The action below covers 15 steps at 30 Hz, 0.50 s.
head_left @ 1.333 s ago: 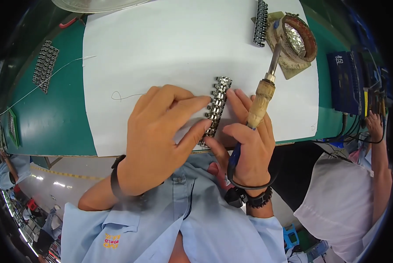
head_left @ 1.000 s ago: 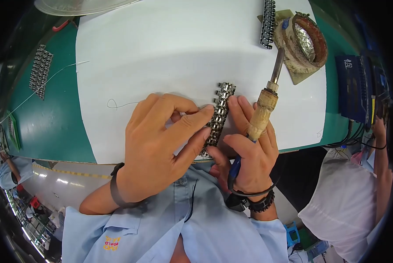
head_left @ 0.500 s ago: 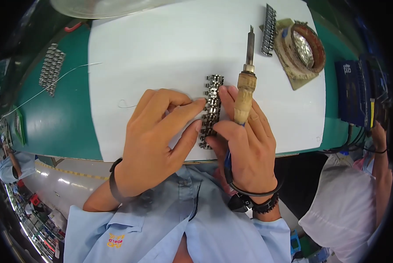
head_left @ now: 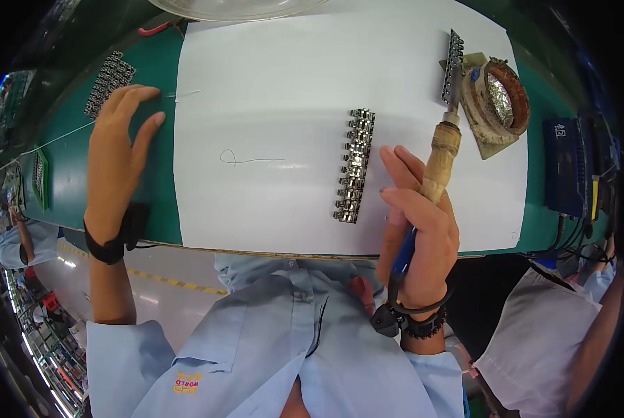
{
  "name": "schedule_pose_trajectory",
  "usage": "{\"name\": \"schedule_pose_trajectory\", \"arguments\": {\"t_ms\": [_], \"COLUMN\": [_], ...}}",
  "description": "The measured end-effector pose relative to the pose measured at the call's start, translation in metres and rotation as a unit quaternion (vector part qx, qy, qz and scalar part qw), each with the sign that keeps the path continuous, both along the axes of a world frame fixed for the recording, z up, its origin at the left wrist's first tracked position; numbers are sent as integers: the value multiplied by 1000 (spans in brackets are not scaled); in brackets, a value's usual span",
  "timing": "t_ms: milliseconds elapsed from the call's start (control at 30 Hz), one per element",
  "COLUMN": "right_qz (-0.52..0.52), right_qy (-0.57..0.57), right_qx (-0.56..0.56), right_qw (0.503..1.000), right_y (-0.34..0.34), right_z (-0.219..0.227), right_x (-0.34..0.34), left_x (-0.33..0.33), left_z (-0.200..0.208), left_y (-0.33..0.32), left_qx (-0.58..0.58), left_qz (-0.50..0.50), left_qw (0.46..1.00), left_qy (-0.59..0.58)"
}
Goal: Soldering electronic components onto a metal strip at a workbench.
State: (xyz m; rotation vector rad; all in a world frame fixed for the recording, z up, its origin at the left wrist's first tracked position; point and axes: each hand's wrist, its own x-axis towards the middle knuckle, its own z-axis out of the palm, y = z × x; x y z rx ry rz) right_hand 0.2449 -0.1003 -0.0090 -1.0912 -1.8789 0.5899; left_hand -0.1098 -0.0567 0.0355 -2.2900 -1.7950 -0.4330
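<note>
shiny metal connector strip (head_left: 353, 166) on smooth matt white paper sheet (head_left: 291, 83); soldering iron (head_left: 441, 157) with pale wooden-looking handle; bench (head_left: 68, 174) matt green.

Electronics assembly workshop: soldering iron (head_left: 441, 150), green workbench (head_left: 68, 167).

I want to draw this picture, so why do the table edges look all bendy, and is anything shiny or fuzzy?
In the head view, the fisheye lens bows the green table and white sheet toward the dark rim; soft glare shows on the sheet near the metal strip; the left hand and the right hand holding the soldering iron look sharp, while things at the rim are dim and squashed.
</note>
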Motion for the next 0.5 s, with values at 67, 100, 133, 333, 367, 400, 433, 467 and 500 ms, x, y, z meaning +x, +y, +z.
{"name": "schedule_pose_trajectory", "arguments": {"t_ms": [67, 100, 133, 333, 367, 400, 433, 467, 500], "right_qz": [-6, -8, -10, -12, -2, 12, 13, 36, 61], "right_qy": [-9, -15, -22, -20, -6, 10, 7, -11, -25], "right_qx": [16, 34, 52, 70, 58, 47, 52, 53, 54], "right_qw": [1000, 999, 998, 997, 998, 999, 999, 998, 996], "right_y": [1, 2, 2, 1, 0, -1, -1, -1, -3], "right_z": [-2, -2, -3, 12, 17, 21, 28, 35, 39], "right_x": [-1, -2, -2, -5, -7, -9, -13, -18, -24], "left_x": [-9, -10, -11, 28, 46, 64, 76, 85, 93], "left_z": [-2, -2, -2, 26, 33, 39, 40, 39, 38], "left_y": [6, 8, 11, -8, -22, -35, -39, -41, -43], "left_qx": [-79, -118, -119, -196, -243, -287, -297, -307, -302], "left_qz": [10, 17, 17, -108, -88, -64, -122, -178, -177], "left_qw": [996, 991, 991, 945, 918, 886, 883, 878, 880], "left_qy": [-42, -62, -64, -239, -301, -360, -341, -321, -322]}}
